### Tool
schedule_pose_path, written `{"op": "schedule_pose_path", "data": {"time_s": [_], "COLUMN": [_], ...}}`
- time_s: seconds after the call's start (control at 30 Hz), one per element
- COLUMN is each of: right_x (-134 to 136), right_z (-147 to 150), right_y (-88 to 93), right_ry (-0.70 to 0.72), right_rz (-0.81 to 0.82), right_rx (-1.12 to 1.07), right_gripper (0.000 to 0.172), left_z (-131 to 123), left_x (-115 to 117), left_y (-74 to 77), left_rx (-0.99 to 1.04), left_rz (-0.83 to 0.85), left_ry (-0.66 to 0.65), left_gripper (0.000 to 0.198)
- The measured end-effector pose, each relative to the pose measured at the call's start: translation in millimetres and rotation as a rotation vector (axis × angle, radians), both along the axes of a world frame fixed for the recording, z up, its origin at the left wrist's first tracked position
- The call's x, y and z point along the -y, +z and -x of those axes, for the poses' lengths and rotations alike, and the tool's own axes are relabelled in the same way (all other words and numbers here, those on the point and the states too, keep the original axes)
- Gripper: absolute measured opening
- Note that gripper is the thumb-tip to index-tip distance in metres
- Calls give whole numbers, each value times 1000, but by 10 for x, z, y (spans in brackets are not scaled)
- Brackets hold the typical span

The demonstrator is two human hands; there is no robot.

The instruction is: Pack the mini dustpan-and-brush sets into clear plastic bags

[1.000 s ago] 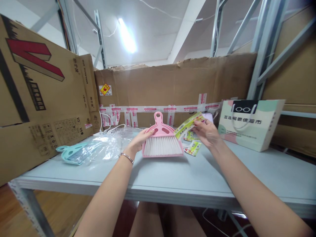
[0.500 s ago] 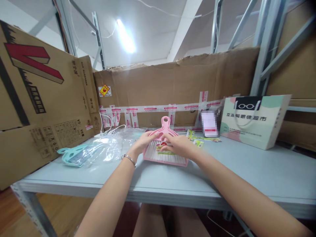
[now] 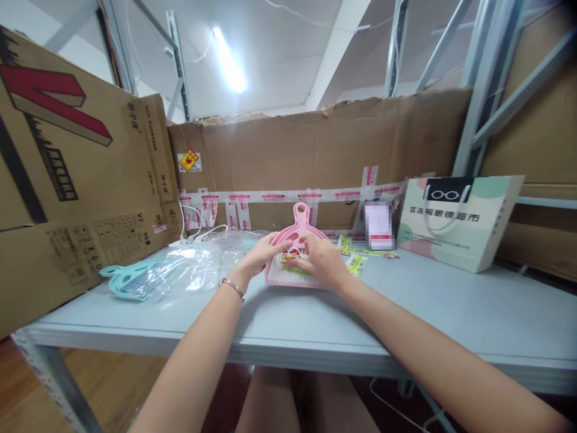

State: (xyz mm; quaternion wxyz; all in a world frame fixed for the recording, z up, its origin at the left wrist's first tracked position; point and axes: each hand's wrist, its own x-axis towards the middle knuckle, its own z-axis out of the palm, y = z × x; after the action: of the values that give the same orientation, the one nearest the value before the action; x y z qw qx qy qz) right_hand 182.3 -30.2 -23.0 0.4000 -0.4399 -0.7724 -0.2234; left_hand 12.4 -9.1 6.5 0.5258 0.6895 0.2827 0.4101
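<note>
A pink dustpan (image 3: 301, 218) with a white-bristled brush (image 3: 293, 278) nested in it is tilted up over the grey table, its round handle hole at the top. My left hand (image 3: 261, 254) grips its left edge, thumb across the front. Over the right side lies my right hand (image 3: 322, 260), its fingers curled at the brush and a green-and-red label (image 3: 292, 258) on the bristles. What its fingertips pinch is too small to make out. Left of my hands, a teal dustpan and brush (image 3: 130, 281) lies partly under clear plastic bags (image 3: 193, 267).
Green packaging cards (image 3: 357, 264) lie right of my hands. Behind them a phone (image 3: 380, 225) leans upright. A paper gift bag (image 3: 455, 222) stands at the right. Large cardboard boxes (image 3: 81, 180) line the left and back. The table's front edge (image 3: 288, 355) runs below my forearms.
The pink dustpan has tipped and risen slightly, its lower edge now higher. My right hand has moved a little left over the label, its fingers more curled. The view has shifted slightly.
</note>
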Motion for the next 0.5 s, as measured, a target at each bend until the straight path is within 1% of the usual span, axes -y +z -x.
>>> {"op": "schedule_pose_path", "data": {"time_s": [0.1, 0.2, 0.27, 0.3, 0.33, 0.37, 0.4, 0.43, 0.5], "right_x": [-3, -10, -36, -57, -82, -109, -136, -158, -189], "right_z": [5, -27, -111, -174, -244, -316, -381, -434, -486], "right_y": [-7, 20, 66, 92, 115, 133, 142, 141, 115], "right_ry": [37, 101, 102, 89, 81, 93, 137, 212, 409], "right_rz": [-19, -44, -79, -88, -61, 23, 170, 361, 729], "right_rx": [-31, -91, -260, -401, -563, -722, -855, -946, -987], "right_gripper": [44, 49, 56, 59, 60, 60, 58, 56, 51], "left_z": [13, 12, 12, 15, 20, 28, 37, 47, 65], "left_x": [6, -2, -14, -22, -31, -41, -51, -61, -79], "left_y": [0, -14, -18, -17, -15, -12, -10, -9, -12], "left_rx": [-39, -19, 26, 51, 78, 105, 128, 146, 172], "left_rz": [-35, -34, -31, -27, -21, -13, -5, 2, 9], "left_ry": [-37, -22, 4, 21, 38, 51, 60, 63, 59], "left_gripper": [54, 53, 53, 54, 56, 58, 60, 60, 62]}}
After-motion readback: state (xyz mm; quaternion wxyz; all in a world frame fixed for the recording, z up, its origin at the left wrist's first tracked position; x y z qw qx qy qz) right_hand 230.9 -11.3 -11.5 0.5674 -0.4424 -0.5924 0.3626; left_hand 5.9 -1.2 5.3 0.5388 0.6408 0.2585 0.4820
